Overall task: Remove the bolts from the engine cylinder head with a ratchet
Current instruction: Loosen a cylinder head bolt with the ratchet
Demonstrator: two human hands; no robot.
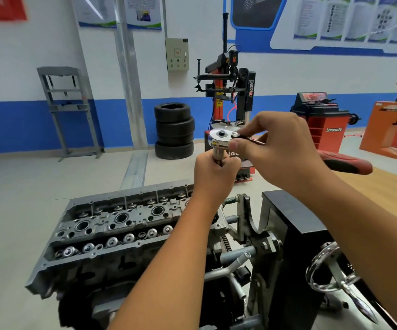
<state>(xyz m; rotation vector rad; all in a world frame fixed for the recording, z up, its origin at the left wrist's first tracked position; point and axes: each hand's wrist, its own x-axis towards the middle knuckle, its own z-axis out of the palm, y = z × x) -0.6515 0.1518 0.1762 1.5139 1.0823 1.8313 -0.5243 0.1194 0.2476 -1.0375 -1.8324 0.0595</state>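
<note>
At lower left, the engine cylinder head (111, 225) sits face-up on an engine stand, its spark-plug wells and two rows of valve springs exposed. Behind it, against the blue-banded wall, stand a grey steel frame (67, 110) and a stack of tyres (174, 131).

Above the right end of the cylinder head, the left hand (213, 179) is raised clear of the engine. Its grip is fully closed around a chrome extension bar (217, 154), which hangs vertically beneath the ratchet head; the lower end of the bar is hidden inside the fist.

The ratchet (223, 139) is held in the air, well above the cylinder head and not engaged with any bolt. Its round chrome head faces upward with a dark centre button visible.

The right hand (280, 148) pinches the ratchet just behind the head, thumb below and fingertips on top near the small lever. The red-and-black handle (346, 165) extends to the right past the wrist.

Behind the hands stands a red tyre changer (230, 91). At far right are a red wheel balancer (320, 122) and the stand's chrome handwheel (330, 270).
</note>
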